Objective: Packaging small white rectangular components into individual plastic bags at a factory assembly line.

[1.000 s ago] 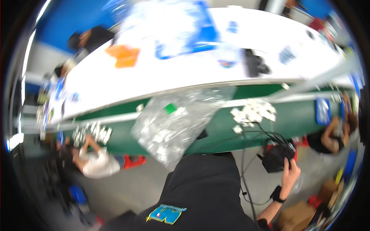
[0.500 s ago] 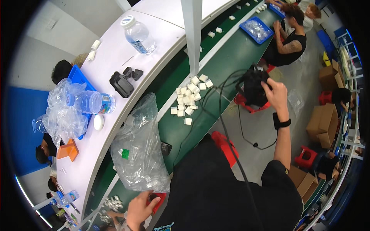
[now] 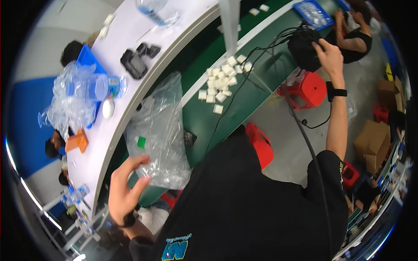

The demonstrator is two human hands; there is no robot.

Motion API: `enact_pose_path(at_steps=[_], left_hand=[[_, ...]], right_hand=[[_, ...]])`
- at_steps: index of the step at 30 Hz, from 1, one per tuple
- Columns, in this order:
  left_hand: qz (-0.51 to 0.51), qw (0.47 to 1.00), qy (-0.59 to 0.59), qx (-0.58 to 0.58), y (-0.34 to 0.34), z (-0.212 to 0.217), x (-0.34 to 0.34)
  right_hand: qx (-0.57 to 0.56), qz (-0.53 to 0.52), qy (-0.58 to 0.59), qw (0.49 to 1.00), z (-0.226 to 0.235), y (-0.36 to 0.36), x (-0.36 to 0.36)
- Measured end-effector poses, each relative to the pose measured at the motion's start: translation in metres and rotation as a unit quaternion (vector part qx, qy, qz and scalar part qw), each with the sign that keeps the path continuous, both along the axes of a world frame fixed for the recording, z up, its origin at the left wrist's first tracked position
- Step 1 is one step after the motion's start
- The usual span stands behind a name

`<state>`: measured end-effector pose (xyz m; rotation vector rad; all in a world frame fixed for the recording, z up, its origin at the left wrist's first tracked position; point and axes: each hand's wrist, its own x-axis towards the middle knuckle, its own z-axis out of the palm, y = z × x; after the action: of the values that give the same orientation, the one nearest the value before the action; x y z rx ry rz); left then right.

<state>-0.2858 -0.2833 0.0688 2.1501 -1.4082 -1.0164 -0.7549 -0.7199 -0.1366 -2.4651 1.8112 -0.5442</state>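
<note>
Left hand, grip released, fingers spread, just beside crinkled clear bag w/ green bit inside, draped off green counter; right hand grasping black pouch

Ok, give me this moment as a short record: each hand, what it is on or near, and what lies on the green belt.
left hand: open, fingers spread, beside the clear plastic bag; contact unclear
right hand: raised, on the black device with cables
green belt: heap of small white pieces
white shelf: black case, clear bottle
floor: red stool
</note>
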Motion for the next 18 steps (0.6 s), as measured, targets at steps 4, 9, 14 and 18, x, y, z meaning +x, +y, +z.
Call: enact_pose_path(at_steps=[4,9,14,18], left_hand=[[-0.01,0.904,-0.228,0.36,0.14,-0.135,0.039],[0.129,0.765,-0.001,0.631,0.405,-0.286,-0.056],[0.144,0.77,0.065,0.618,0.597,-0.126,-0.243],[0.176,0.84,0.087,0.506,0.62,-0.032,-0.272]], right_hand=[[0.024,-0.034,-0.001,0.999,-0.022,-0.008,-0.012],[0.08,-0.026,-0.02,0.996,-0.068,-0.028,-0.018],[0.11,-0.01,-0.029,0.993,-0.088,-0.023,-0.042],[0.104,-0.001,-0.058,0.993,-0.094,-0.023,-0.039]])
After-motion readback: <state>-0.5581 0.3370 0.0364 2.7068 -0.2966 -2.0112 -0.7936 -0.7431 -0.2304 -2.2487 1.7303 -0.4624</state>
